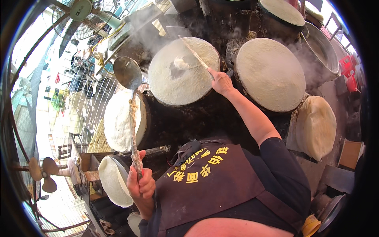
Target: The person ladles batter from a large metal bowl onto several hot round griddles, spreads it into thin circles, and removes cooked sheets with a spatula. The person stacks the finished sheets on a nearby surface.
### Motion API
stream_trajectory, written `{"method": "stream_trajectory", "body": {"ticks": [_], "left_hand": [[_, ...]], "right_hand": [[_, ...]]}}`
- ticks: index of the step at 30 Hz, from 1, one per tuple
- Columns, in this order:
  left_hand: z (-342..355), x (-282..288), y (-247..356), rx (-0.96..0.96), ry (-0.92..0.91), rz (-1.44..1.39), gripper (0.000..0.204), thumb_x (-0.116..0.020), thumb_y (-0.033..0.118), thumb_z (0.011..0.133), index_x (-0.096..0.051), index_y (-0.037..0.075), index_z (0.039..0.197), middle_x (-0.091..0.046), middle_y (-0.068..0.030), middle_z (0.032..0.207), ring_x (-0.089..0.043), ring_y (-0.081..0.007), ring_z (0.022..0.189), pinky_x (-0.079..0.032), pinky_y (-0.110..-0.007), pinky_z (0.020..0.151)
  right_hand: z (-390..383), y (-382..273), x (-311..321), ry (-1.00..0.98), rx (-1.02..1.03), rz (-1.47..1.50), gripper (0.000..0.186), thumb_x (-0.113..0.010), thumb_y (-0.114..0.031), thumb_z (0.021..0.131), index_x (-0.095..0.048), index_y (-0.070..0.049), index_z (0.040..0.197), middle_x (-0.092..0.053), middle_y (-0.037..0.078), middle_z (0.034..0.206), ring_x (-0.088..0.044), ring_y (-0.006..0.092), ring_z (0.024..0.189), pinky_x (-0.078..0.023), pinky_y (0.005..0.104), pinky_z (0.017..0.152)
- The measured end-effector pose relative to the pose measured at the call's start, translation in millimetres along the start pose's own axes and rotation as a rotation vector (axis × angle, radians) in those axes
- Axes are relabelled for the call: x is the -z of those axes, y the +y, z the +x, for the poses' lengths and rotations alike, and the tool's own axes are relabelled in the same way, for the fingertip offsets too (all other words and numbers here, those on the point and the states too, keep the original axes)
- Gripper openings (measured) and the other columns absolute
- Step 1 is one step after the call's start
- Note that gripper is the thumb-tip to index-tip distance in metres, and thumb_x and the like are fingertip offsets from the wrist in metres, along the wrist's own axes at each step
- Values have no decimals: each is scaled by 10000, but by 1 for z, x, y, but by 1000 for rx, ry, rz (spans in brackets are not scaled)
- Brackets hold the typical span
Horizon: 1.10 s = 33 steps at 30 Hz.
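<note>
My left hand [141, 185] is closed around the batter-crusted handle of a long metal ladle [127, 73], whose round bowl is raised beyond a batter-covered griddle on the left. In my right hand [222, 82] is a long, flat, batter-coated stick [196, 54]. It reaches across the middle round griddle, over a pale sheet of batter [167, 85]. That sheet has a thin greyish patch and a whiter lump near its centre. On the griddle to the right lies another full round of batter [270, 75]. A white round [122, 120] covers the griddle under the ladle's handle.
Folded flatbreads [317, 128] lie at the right, and another flatbread [113, 181] at the lower left. Farther back stand a batter-covered griddle [282, 12] and a large metal basin [321, 47]. A fan [81, 11] is at upper left. Steam drifts over the griddles.
</note>
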<state>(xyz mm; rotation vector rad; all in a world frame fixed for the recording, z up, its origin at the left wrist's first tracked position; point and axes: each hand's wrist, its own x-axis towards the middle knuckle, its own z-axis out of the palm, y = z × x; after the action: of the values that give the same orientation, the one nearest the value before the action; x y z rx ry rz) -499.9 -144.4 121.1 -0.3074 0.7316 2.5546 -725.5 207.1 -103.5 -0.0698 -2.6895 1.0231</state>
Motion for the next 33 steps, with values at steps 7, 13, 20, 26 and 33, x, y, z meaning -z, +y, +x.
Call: {"method": "stream_trajectory", "body": {"ticks": [7,13,20,26,33], "left_hand": [[-4,-6,-12,-35,87,35,560,-405,319,1025,-176,92,1483,-329,8,609,-272,-34,402,-250,-178,296],[-4,-10,-26,-50,83,31,570,-411,320,1023,-169,105,1492,-322,14,607,-276,-37,418,-244,-181,299],[16,8,-32,33,30,-74,528,-381,254,1027,-173,153,1501,-354,-19,657,-293,-63,443,-253,-181,314],[57,36,-20,78,106,11,441,-387,240,1024,-316,144,1449,-352,-5,653,-296,-59,442,-250,-175,317],[138,44,-24,-19,428,623,290,-465,227,1004,-468,162,1287,-422,8,654,-353,-44,451,-244,-170,336]], "right_hand": [[4,-33,-29,-275,247,-86,517,-479,-73,817,-486,-177,1324,-662,188,829,-658,367,789,-523,454,675],[34,-8,-16,-171,212,-81,556,-507,-26,782,-519,-163,1320,-649,205,896,-635,369,847,-505,439,741],[9,6,26,-434,439,-133,504,-486,-51,837,-516,-180,1323,-636,193,834,-639,353,818,-492,441,729],[-60,43,60,-185,89,116,604,-542,16,757,-511,-140,1340,-636,203,900,-624,365,843,-495,419,751],[-143,3,25,-172,149,268,600,-572,33,753,-493,-96,1334,-606,203,841,-617,358,784,-490,400,713]]}}
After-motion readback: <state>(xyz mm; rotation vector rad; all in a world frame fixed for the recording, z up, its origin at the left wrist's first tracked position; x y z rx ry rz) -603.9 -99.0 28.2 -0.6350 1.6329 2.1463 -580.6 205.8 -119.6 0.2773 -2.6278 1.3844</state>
